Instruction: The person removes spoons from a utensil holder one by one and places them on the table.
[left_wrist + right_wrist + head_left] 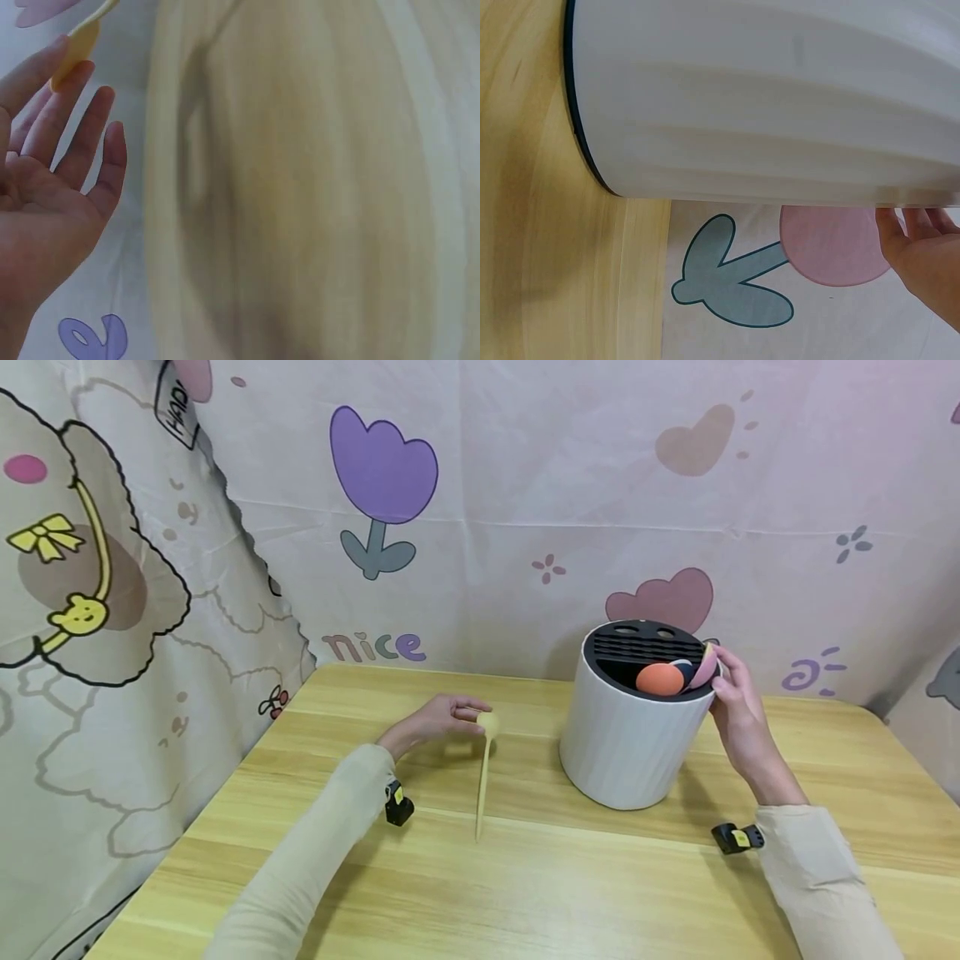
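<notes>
Presumably, the pale-yellow, round-headed spoon with a thin handle (484,768) at centre frame is light and stiff, best taken mid-handle, though the left hand (444,719) pinches its head, while the right hand's (738,714) fingers grip the white ribbed cylindrical holder (633,743) right of centre.

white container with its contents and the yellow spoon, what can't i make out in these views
Head view: lower parts of the orange piece, dark-blue piece and pink piece, hidden by the wall of the white container.
Left wrist view: far handle end of the yellow spoon, cut off by the top edge.
Right wrist view: the white container's top, cut off by the right edge.
</notes>
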### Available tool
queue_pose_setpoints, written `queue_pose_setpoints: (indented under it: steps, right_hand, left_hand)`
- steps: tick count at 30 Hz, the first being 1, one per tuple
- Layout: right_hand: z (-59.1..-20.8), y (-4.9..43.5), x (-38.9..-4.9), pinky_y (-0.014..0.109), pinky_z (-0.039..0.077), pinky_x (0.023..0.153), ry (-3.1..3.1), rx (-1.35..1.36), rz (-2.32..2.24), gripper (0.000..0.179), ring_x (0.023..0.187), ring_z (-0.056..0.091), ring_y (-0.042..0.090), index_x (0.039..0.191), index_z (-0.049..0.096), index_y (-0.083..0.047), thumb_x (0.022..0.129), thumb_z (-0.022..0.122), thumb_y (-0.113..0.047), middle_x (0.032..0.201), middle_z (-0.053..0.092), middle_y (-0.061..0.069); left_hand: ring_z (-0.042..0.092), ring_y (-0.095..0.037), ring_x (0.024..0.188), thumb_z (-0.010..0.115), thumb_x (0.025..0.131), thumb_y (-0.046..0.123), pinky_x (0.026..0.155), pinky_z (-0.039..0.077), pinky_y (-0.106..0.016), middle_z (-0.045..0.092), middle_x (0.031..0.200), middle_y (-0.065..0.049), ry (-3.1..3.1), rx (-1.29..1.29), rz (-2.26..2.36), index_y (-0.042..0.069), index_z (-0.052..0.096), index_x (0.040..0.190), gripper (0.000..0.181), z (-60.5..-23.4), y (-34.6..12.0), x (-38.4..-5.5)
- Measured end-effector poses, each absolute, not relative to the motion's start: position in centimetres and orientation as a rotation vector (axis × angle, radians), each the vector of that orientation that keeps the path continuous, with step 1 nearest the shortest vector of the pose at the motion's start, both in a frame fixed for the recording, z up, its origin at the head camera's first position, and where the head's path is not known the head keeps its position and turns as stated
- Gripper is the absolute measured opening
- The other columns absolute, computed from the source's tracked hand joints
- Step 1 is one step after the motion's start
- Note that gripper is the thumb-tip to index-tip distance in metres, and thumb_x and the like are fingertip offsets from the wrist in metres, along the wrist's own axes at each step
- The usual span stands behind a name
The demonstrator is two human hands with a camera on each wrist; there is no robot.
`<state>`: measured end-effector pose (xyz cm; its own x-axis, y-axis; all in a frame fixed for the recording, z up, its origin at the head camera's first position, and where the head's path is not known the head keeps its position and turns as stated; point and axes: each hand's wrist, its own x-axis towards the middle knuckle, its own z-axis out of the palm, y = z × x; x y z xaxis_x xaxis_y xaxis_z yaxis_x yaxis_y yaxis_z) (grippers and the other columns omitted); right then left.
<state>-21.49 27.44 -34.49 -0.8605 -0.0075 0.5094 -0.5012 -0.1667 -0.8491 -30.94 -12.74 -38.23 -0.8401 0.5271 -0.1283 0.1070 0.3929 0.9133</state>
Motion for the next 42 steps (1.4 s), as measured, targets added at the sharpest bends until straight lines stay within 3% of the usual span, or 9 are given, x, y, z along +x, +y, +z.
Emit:
queue_pose_setpoints:
  steps: [11, 18, 22, 35, 42]
  right_hand:
    - [-34.4, 27.4, -21.6, 0.02, 0.036, 0.092, -1.743, 0.627, 2.097, 0.043, 0.115, 0.047, 0.01, 0.141, 0.035, -0.014, 0.099, 0.04, -0.016, 0.133, 0.046, 0.002]
    - [-34.5, 27.4, -21.6, 0.02, 0.036, 0.092, -1.745, 0.62, 2.102, 0.043, 0.115, 0.047, 0.01, 0.142, 0.035, -0.014, 0.099, 0.04, -0.016, 0.133, 0.046, 0.002]
    - [-34.6, 27.3, -21.7, 0.021, 0.036, 0.092, -1.758, 0.605, 2.096, 0.043, 0.115, 0.046, 0.01, 0.142, 0.034, -0.015, 0.099, 0.04, -0.016, 0.133, 0.045, 0.003]
    - [-34.6, 27.4, -21.8, 0.021, 0.037, 0.091, -1.753, 0.607, 2.091, 0.043, 0.113, 0.048, 0.01, 0.142, 0.035, -0.014, 0.099, 0.04, -0.016, 0.131, 0.047, 0.003]
    - [-34.4, 27.4, -21.7, 0.02, 0.037, 0.091, -1.739, 0.617, 2.107, 0.044, 0.115, 0.047, 0.01, 0.142, 0.033, -0.012, 0.099, 0.041, -0.017, 0.132, 0.046, 0.003]
  left_hand:
    - [0.051, -0.03, 0.123, 0.07, 0.089, 0.01, 0.105, 0.038, -0.039, 0.06, 0.128, -0.016, 2.303, 0.599, 1.363, 0.0, 0.057, 0.131, 0.045, -38.8, -12.7, -30.9]
    - [0.059, -0.028, 0.11, 0.071, 0.087, 0.006, 0.094, 0.048, -0.035, 0.063, 0.119, -0.017, 2.317, 0.568, 1.365, -0.005, 0.059, 0.125, 0.042, -39.2, -12.7, -30.8]
    - [0.058, -0.027, 0.11, 0.071, 0.087, 0.007, 0.095, 0.047, -0.035, 0.064, 0.118, -0.016, 2.347, 0.563, 1.321, -0.005, 0.059, 0.125, 0.041, -39.1, -12.7, -30.6]
    - [0.057, -0.016, 0.078, 0.071, 0.089, 0.011, 0.068, 0.049, -0.027, 0.068, 0.102, -0.008, 2.409, 0.619, 1.163, -0.003, 0.061, 0.125, 0.039, -39.4, -13.0, -30.7]
    - [0.061, -0.021, 0.098, 0.07, 0.09, 0.01, 0.076, 0.052, -0.029, 0.066, 0.115, -0.012, 2.463, 0.661, 1.101, -0.002, 0.063, 0.122, 0.035, -40.1, -13.1, -31.0]
